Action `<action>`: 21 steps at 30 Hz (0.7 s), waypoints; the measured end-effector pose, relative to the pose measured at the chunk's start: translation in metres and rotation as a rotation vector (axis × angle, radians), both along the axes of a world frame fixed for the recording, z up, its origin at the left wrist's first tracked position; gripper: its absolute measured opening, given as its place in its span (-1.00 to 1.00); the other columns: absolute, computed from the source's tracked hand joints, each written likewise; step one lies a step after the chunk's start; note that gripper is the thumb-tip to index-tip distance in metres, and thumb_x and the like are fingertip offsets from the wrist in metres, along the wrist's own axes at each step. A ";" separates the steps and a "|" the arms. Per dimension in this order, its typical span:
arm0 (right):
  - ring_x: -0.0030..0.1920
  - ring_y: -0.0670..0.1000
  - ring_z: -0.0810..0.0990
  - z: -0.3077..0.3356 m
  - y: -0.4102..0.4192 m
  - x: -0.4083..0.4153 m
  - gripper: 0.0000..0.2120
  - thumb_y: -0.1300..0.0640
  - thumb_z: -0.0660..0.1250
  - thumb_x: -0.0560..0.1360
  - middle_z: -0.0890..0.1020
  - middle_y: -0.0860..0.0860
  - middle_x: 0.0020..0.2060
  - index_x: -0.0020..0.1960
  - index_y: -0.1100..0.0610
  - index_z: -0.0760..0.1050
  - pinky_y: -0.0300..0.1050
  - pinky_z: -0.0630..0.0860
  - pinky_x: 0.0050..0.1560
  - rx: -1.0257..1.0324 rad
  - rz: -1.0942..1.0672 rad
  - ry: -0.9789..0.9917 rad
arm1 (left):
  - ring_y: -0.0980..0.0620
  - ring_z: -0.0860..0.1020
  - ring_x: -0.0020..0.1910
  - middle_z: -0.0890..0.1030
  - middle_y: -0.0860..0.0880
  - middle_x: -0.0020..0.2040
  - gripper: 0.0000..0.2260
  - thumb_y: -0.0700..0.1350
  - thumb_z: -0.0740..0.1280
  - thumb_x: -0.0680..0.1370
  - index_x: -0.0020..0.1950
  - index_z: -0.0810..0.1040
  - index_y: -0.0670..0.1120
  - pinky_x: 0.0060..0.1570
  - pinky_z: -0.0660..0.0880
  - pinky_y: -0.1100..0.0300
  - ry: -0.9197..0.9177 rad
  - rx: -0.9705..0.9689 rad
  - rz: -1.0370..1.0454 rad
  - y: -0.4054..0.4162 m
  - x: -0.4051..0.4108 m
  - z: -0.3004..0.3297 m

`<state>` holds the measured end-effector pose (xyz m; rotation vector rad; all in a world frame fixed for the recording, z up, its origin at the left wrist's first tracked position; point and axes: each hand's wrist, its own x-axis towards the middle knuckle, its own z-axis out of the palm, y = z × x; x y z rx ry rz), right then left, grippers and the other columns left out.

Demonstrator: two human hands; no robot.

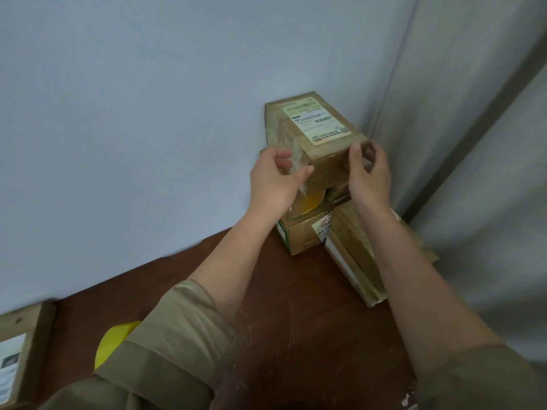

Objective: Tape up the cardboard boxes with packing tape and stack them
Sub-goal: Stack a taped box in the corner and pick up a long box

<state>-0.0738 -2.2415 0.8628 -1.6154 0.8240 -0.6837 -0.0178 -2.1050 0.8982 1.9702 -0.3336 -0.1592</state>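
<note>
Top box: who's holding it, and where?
Both hands hold the top box at its near end: left hand on the near-left corner, right hand on the near-right corner.

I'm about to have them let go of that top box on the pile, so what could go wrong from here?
1. The top box sits high on a stack of smaller boxes and seems to overhang them, so it may tip when the left hand and right hand release it.
2. The stack stands in the corner between the wall and the curtain; a falling box could hit the lower box beside it.
</note>
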 end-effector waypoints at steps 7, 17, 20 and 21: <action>0.44 0.09 0.35 -0.005 0.013 0.001 -0.28 -0.40 0.13 0.44 0.39 0.01 0.44 0.49 -0.04 0.29 0.22 0.35 0.43 -0.004 -0.153 -0.002 | -0.03 0.63 0.00 0.59 0.04 0.00 -0.76 -0.10 0.47 0.51 0.10 0.49 0.01 0.10 0.58 -0.01 0.049 0.018 0.022 0.017 0.002 -0.005; 0.34 0.08 0.33 -0.010 0.052 -0.004 -0.69 0.04 0.23 0.63 0.38 0.10 0.33 0.34 0.08 0.41 0.06 0.36 0.36 -0.115 -0.243 -0.040 | -0.09 0.63 0.00 0.59 0.01 -0.03 -0.86 -0.14 0.41 0.55 0.06 0.49 0.00 0.11 0.58 -0.07 0.146 0.010 0.075 0.056 -0.007 -0.023; 0.34 0.12 0.32 -0.011 0.067 -0.010 -0.69 0.08 0.23 0.62 0.37 0.13 0.31 0.34 0.12 0.42 0.02 0.30 0.37 -0.125 -0.268 -0.041 | -0.09 0.63 0.01 0.58 0.00 -0.01 -0.87 -0.14 0.39 0.56 0.07 0.50 0.00 0.09 0.59 -0.07 0.168 -0.009 0.075 0.071 -0.011 -0.025; 0.33 0.13 0.33 -0.011 0.073 -0.012 -0.70 0.10 0.23 0.62 0.38 0.14 0.29 0.33 0.13 0.43 0.05 0.30 0.38 -0.132 -0.287 -0.046 | -0.10 0.63 0.01 0.57 -0.01 0.00 -0.86 -0.14 0.39 0.56 0.08 0.50 -0.01 0.09 0.59 -0.08 0.176 -0.017 0.072 0.077 -0.012 -0.025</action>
